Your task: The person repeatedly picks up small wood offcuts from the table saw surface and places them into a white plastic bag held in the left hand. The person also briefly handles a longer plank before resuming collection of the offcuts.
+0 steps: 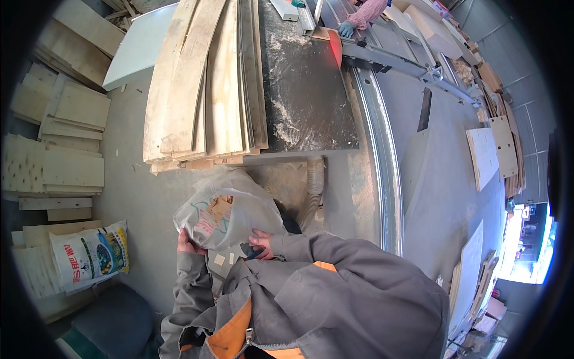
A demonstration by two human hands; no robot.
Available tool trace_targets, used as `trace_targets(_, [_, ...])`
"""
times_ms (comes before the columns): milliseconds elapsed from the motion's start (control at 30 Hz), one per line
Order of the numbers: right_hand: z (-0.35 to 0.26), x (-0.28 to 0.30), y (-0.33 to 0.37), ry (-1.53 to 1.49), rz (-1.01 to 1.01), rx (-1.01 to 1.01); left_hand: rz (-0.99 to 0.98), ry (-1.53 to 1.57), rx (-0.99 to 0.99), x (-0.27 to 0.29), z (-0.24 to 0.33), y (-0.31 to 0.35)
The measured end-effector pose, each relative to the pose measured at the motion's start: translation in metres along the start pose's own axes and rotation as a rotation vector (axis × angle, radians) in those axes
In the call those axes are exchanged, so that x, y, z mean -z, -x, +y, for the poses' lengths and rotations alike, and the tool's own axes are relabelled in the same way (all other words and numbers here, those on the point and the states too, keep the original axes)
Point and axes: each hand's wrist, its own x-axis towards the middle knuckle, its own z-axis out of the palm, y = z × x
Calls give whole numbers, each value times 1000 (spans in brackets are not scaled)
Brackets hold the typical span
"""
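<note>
In front of my body stands a white woven sack, its mouth open toward me. Brown wood offcuts show inside it. My left hand is closed on the left edge of the sack's mouth. On the near right side, my right hand has its fingers curled over the sack's rim. Two small pale wood pieces lie just below the sack, between my forearms. The lower part of the sack is hidden.
Long wooden boards are stacked on a dusty black saw table ahead. A ribbed hose hangs beneath it. Beyond, a co-worker's gloved hand is near a red guard. Plywood panels and a printed sack stand left.
</note>
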Motion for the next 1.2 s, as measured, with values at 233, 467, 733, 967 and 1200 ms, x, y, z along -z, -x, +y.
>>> trace_targets(233, [15,-9,-44,-489,174,120,52,-46,-19,7,0,3])
trace_targets(467, [-6,52,-65,-619,326,556,60,-47,17,-2,-5,9])
trace_targets(733, [-77,64,-12,211,873,862,142,-69,-108,5,-12,11])
trace_targets(967, [-127,39,49,529,930,986,161,-12,-173,-37,2,17])
trace_targets(1200, [-138,72,58,621,814,882,206,-141,-251,-64,-9,-1])
